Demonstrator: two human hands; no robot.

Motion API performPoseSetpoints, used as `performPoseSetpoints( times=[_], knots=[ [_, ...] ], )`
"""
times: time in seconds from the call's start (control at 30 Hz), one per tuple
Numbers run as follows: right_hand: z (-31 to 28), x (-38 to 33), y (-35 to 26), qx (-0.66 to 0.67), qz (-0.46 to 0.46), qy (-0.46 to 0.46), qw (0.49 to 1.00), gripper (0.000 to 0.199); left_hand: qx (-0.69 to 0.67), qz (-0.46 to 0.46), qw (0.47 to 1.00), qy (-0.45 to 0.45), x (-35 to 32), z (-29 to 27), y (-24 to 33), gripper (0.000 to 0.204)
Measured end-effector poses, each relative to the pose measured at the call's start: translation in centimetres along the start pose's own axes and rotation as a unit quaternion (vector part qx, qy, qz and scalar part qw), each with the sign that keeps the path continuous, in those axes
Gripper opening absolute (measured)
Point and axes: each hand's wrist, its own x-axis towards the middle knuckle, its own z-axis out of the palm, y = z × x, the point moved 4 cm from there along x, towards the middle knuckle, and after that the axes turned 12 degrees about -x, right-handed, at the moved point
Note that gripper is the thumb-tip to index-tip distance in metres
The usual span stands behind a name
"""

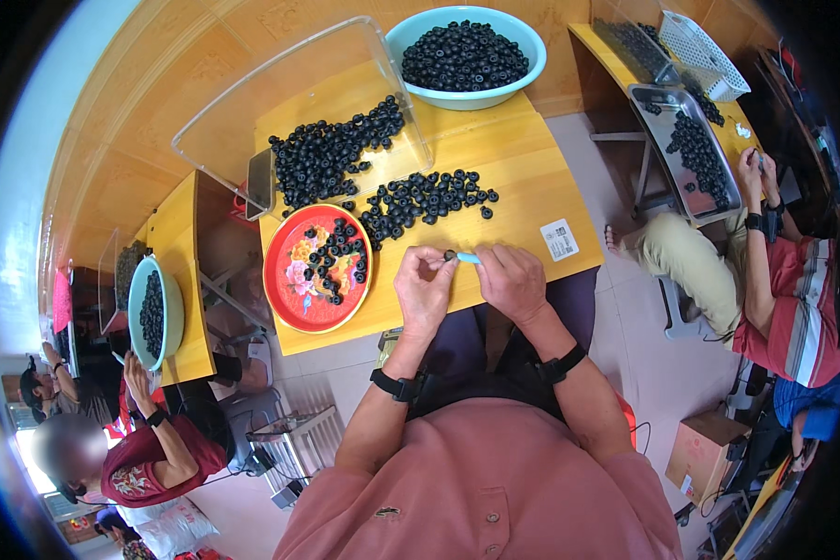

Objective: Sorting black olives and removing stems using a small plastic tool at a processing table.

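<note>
Both hands (467,280) pinch a small dark bead (449,254) on a light-blue stick (468,259)

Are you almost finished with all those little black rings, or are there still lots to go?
Not nearly. A small batch of rings already lies on the red plate. Right now the left hand pinches one ring while the right hand holds a light blue tool to it. Lots remain: a loose pile on the table and a full teal bowl.
</note>
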Motion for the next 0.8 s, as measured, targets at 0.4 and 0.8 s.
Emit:
performPoseSetpoints(
  times=[0.4, 0.8],
  knots=[
    [0.4, -0.1, 0.2, -0.025, 0.023, -0.004, 0.999, 0.01, 0.07, 0.063, 0.996, -0.006, 0.0, 0.3, 2.1, 0.021],
    [0.2, -0.3, 0.2, -0.016, 0.023, 0.01, 1.0, 0.011, 0.323, 0.204, 0.921, 0.074, 2.5, -7.2, 9.1, 0.026]
  ],
)
